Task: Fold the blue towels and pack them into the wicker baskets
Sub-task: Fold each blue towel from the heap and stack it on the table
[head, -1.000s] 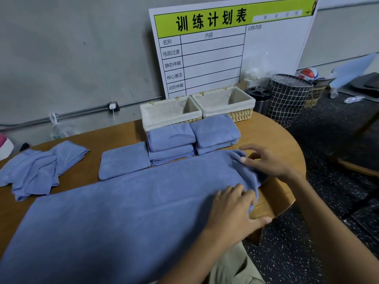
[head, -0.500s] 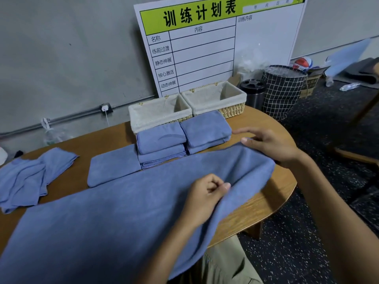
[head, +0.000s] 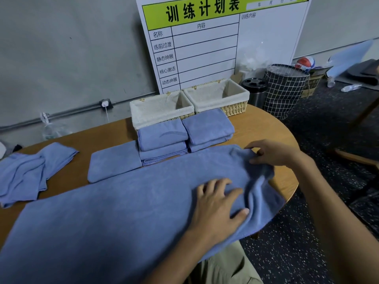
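My left hand (head: 218, 203) lay flat, fingers spread and straight, pressing on the large blue towel (head: 114, 218) near its right end. My right hand (head: 270, 153) had its fingers curled, pinching the bunched far right corner of that same towel. The towel stretched along the near edge of the wooden surface (head: 264, 128), its right end rumpled and drooping over the surface's rounded right edge.

Just beyond the towel, toward the far edge, sat two stacks of folded blue towels: the left stack (head: 163, 143) and the right stack (head: 208, 128), side by side and touching. A single folded towel (head: 113, 162) lay flat against the left stack. Directly behind the stacks stood two cloth-lined wicker baskets, the left basket (head: 158, 110) and the right basket (head: 220, 97), pushed together at the far edge. Near the left edge lay a heap of unfolded blue towels (head: 30, 171).

A whiteboard chart (head: 215, 42) leaned on the wall behind the baskets.
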